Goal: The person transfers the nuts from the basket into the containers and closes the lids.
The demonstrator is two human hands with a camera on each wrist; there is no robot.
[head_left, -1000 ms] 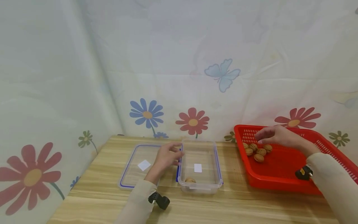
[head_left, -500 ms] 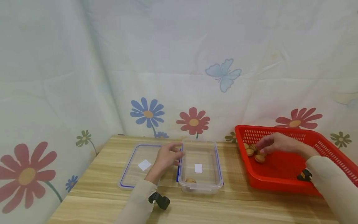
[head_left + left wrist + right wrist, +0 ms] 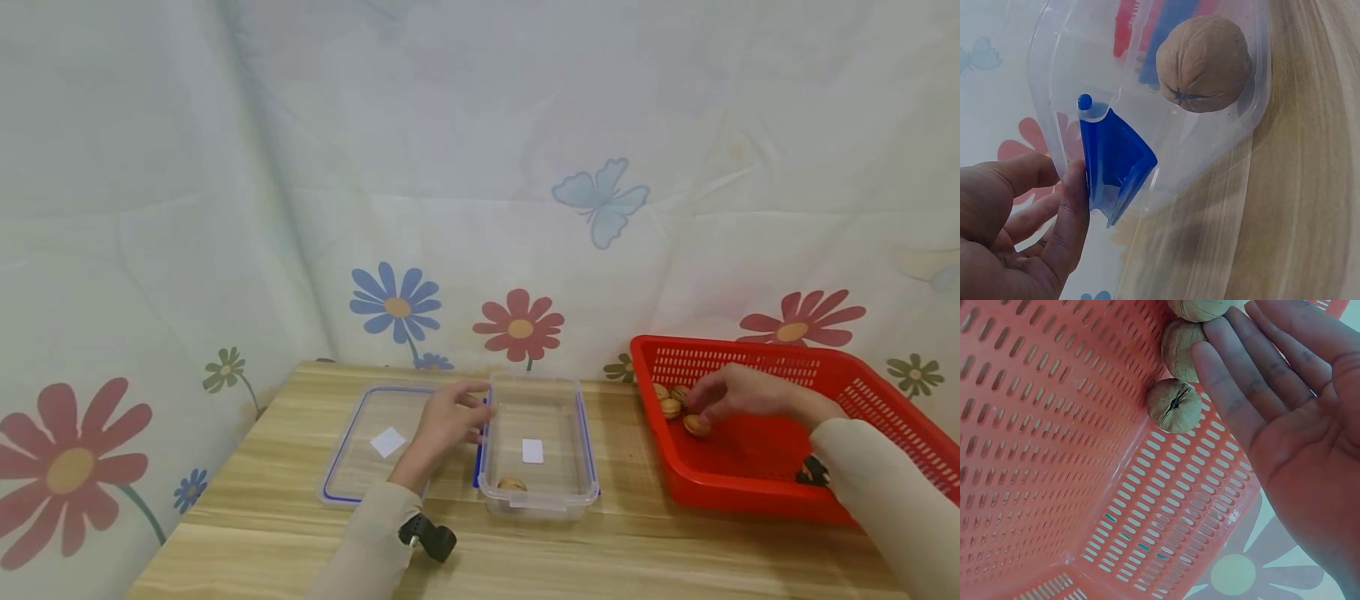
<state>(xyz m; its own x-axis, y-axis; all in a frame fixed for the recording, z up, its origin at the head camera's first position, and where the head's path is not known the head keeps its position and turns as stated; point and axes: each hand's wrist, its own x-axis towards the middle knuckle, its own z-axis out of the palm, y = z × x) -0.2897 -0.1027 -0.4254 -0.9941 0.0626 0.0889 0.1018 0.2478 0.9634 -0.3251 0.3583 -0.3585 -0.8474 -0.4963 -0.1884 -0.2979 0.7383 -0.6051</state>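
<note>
My left hand [image 3: 447,421] is at the left rim of a clear plastic food container [image 3: 536,506], loosely bent fingertips at the rim beside a blue latch [image 3: 1116,159]. One walnut [image 3: 1205,62] lies inside the container, at its near left corner in the head view. My right hand [image 3: 742,393] reaches down into a red plastic basket [image 3: 750,483], over a cluster of walnuts [image 3: 670,408]. In the right wrist view its fingers are extended, with fingertips right at the upper walnuts [image 3: 1180,350]; another walnut [image 3: 1174,405] sits by the basket wall. The hand partly hides the cluster in the head view.
A clear lid [image 3: 348,450] with a blue seal and a white label lies on the wooden table [image 3: 525,558], left of the container. Another white label [image 3: 532,451] shows at the container. A flowered curtain [image 3: 450,208] hangs behind the table.
My right hand has lowered into the basket onto the walnuts, covering some of them. My left hand stays at the container rim, and the walnut inside the container has not moved.
</note>
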